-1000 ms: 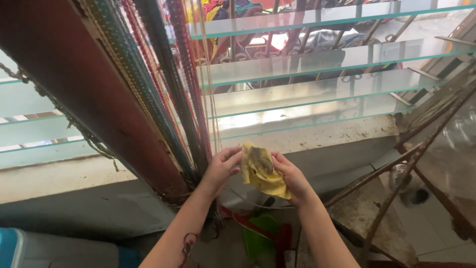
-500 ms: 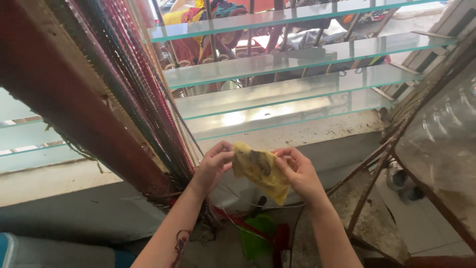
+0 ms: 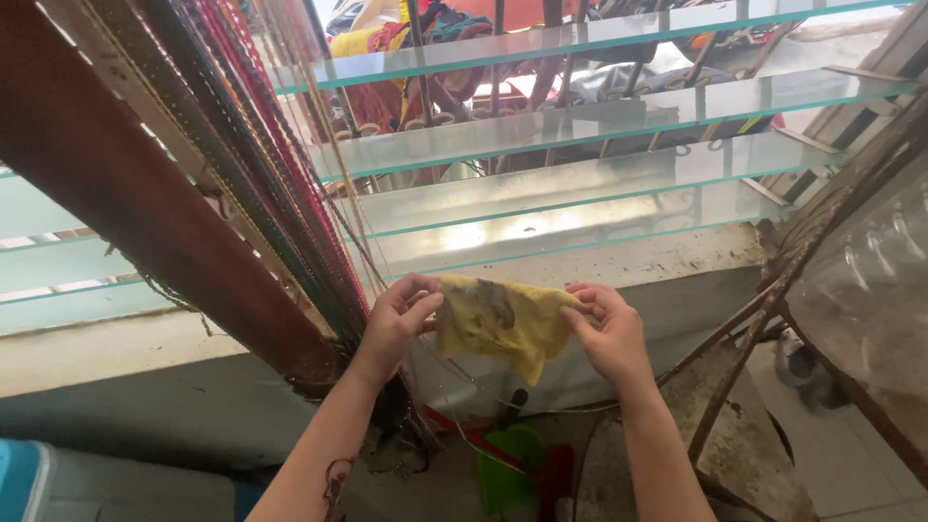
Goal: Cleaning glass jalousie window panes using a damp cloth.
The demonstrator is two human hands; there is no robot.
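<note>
Your left hand [image 3: 398, 319] and right hand [image 3: 607, 329] each pinch one upper corner of a yellow cloth [image 3: 501, 321], fingers closed tight on the fabric, so it hangs stretched between them in front of the grimy window sill [image 3: 619, 259]. The cloth carries a dark soiled patch near its top middle and droops to a point at the bottom. Above it run the glass louvre slats [image 3: 580, 193], tilted open; to your left a bundle of beaded strings [image 3: 280, 184] hangs against a dark red frame post [image 3: 145, 213], very near your left knuckles. To spread the cloth well, keep both pinches at the very corners and draw them apart level, so the soiled patch shows flat and you can judge which face is cleaner. Mind your left hand: the strings could snag a finger or the cloth's edge, so work slightly rightward. A rusty metal rack [image 3: 744, 338] stands just right of your right wrist; keep the hanging point clear of it. Below, a green dustpan [image 3: 507, 464] lies on the floor, well under the cloth.
</note>
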